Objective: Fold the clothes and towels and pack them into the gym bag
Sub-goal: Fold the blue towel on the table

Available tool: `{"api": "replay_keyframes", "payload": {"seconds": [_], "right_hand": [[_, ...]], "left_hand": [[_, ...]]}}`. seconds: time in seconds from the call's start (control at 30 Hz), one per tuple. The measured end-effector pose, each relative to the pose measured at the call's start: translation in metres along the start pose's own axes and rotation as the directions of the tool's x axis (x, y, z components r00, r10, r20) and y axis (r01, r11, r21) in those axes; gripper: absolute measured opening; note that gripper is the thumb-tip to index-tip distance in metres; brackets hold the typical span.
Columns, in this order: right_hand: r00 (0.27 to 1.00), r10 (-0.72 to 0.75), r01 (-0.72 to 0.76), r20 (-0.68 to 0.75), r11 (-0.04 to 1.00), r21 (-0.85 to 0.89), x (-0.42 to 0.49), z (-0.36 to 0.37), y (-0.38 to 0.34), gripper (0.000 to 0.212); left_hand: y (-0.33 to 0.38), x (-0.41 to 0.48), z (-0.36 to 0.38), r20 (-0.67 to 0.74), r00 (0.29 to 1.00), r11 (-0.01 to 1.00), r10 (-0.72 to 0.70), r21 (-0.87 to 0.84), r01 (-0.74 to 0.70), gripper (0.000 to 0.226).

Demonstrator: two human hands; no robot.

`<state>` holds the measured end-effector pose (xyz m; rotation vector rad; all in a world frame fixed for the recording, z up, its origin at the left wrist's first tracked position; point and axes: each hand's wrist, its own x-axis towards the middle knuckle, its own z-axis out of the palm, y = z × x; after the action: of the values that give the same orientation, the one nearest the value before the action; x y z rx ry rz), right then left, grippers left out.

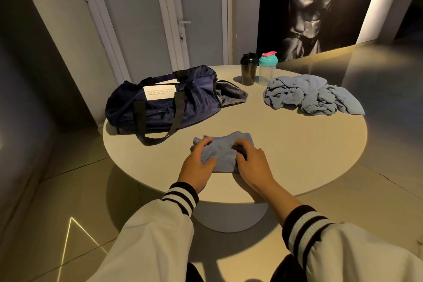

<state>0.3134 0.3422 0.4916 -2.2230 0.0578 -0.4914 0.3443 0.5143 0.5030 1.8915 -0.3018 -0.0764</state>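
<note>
A small folded blue cloth (223,150) lies near the front edge of the round table (286,144). My left hand (198,162) grips its left side, fingers curled over the edge and thumb on top. My right hand (250,159) holds the right side, fingertips curled into the fabric. The navy gym bag (160,103) with black straps lies at the table's back left, its right end unzipped and open. A crumpled light-blue towel (309,96) sits in a heap at the back right.
A black shaker bottle (248,68) and a clear one with a teal lid (267,67) stand at the table's far edge between bag and towel. Doors stand behind the table. A large wall poster fills the back right.
</note>
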Motion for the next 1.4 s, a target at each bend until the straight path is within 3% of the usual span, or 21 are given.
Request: {"api": "replay_keyframes", "payload": {"seconds": [0.13, 0.2, 0.4, 0.63, 0.73, 0.87, 1.03, 1.13, 1.23, 1.33, 1.4], "right_hand": [[0.997, -0.045, 0.046, -0.057, 0.999, 0.008, -0.005, -0.004, -0.001, 0.036], [0.996, -0.023, 0.024, -0.089, 1.000, 0.001, -0.006, -0.006, 0.001, 0.039], [0.998, 0.064, -0.065, -0.008, 0.990, -0.129, 0.001, -0.002, 0.006, 0.045], [0.999, 0.036, -0.022, 0.034, 0.940, -0.342, 0.005, 0.003, 0.008, 0.045], [1.000, 0.017, -0.016, 0.000, 0.948, -0.318, 0.003, 0.004, 0.009, 0.044], [0.997, 0.045, -0.059, -0.058, 0.960, -0.274, 0.003, 0.006, 0.008, 0.037], [0.994, 0.036, -0.065, -0.100, 0.951, -0.302, 0.002, 0.006, 0.011, 0.037], [0.980, -0.124, 0.063, -0.155, 0.935, -0.348, 0.000, 0.006, 0.012, 0.028], [0.979, -0.162, 0.098, -0.122, 0.905, -0.415, -0.001, 0.009, 0.014, 0.034], [0.991, -0.044, -0.011, -0.129, 0.917, -0.399, -0.003, 0.008, 0.014, 0.041], [0.994, -0.023, -0.023, -0.108, 0.914, -0.405, -0.003, 0.007, 0.013, 0.042]], "left_hand": [[0.008, -0.001, 0.004, 0.024, 0.998, 0.988, 0.050, 0.149, -0.053, 0.067], [0.004, -0.001, 0.002, 0.016, 0.998, 0.989, 0.066, 0.130, -0.067, 0.072], [-0.007, 0.009, 0.004, -0.034, 0.999, 0.960, 0.022, 0.281, -0.012, 0.049], [-0.013, 0.019, 0.006, -0.029, 1.000, 0.889, -0.009, 0.457, 0.021, 0.051], [-0.012, 0.020, 0.006, -0.031, 0.999, 0.806, 0.007, 0.592, 0.013, 0.055], [-0.014, 0.020, 0.005, -0.064, 0.998, 0.760, -0.013, 0.648, 0.051, 0.055], [-0.014, 0.016, 0.005, -0.090, 0.996, 0.785, -0.006, 0.617, 0.060, 0.061], [-0.013, 0.008, 0.004, -0.091, 0.984, 0.779, 0.151, 0.624, -0.062, 0.052], [-0.011, 0.001, 0.004, 0.047, 0.940, 0.657, 0.338, 0.704, -0.271, 0.037], [-0.006, -0.003, 0.005, 0.087, 0.952, 0.727, 0.292, 0.626, -0.280, 0.035], [-0.008, 0.002, 0.009, 0.113, 0.970, 0.720, 0.215, 0.653, -0.236, 0.041]]}}
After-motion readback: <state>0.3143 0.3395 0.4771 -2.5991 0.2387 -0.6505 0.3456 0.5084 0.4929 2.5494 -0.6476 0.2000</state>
